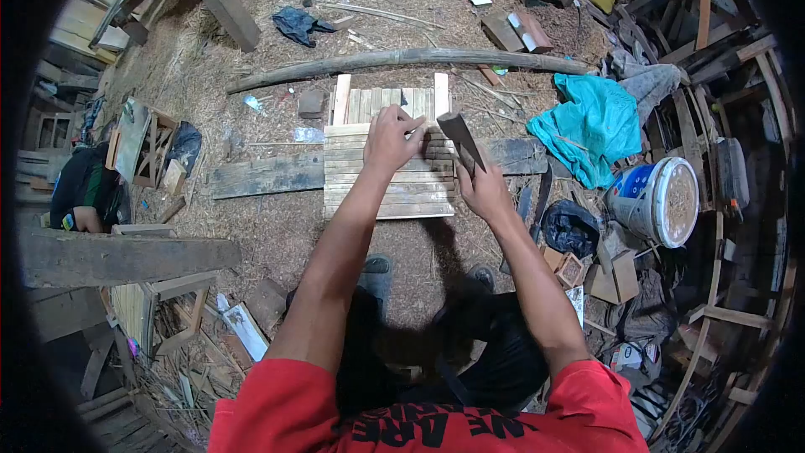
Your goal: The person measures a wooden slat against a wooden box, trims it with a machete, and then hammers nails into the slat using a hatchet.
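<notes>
A panel of narrow pale wooden slats (387, 199) lies in front of me on a dark plank (268, 176). Two pale wooden rails (442, 94) stick out past its far end. Over the upper slats, my left hand (389, 143) has its thumb and fingertips drawn together close to the wood; I cannot tell what they pinch. To the right of the panel, my right hand (486, 191) is wrapped round a dark bar-shaped tool (461, 139). The tool is raised at a slant, its broad end toward the left hand and above the slats' right edge.
A long pole (402, 57) crosses the ground beyond the panel. To the right are a teal sheet (591, 126) and a white bucket (675, 201). At left, a person (84, 189) is near a wooden beam (126, 257). Wood scraps and shavings litter the ground.
</notes>
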Demonstrator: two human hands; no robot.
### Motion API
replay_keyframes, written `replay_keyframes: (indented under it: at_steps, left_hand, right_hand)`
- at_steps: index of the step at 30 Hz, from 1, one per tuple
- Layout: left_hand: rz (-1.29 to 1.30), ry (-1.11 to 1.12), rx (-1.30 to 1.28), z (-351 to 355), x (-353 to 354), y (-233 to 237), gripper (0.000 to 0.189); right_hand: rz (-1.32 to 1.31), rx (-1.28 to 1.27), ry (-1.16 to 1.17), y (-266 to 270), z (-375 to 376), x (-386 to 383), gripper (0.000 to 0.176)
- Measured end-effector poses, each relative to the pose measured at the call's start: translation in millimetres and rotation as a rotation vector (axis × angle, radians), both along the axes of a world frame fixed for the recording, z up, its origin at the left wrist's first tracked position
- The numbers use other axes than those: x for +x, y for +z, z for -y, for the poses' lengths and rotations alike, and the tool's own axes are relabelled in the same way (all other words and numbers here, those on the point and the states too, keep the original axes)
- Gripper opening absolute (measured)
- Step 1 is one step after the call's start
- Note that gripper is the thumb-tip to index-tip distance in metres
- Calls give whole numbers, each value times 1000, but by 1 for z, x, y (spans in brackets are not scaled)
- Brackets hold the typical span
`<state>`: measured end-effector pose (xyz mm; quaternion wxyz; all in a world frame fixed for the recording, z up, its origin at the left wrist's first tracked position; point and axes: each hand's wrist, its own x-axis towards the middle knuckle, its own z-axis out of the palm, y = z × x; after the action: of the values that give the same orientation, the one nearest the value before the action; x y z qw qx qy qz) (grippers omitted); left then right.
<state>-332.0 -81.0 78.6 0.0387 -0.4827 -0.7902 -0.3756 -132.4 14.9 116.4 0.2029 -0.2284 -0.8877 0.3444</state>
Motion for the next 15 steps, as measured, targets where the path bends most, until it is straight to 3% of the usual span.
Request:
replay_keyframes:
  at_steps: [2,9,13,15]
  left_hand:
    - [8,5,16,0,-1,1,20]
    - [10,16,8,-1,-2,-5,15]
    - [-28,10,21,0,1,-4,18]
    - [-27,5,36,-2,-3,-8,16]
  right_hand:
    - [95,41,-17,-21,-7,4,34]
    - [-220,-56,50,38,11,1,40]
    - [106,-21,-71,-1,0,0,34]
    - [63,-6,-82,0,-6,5,33]
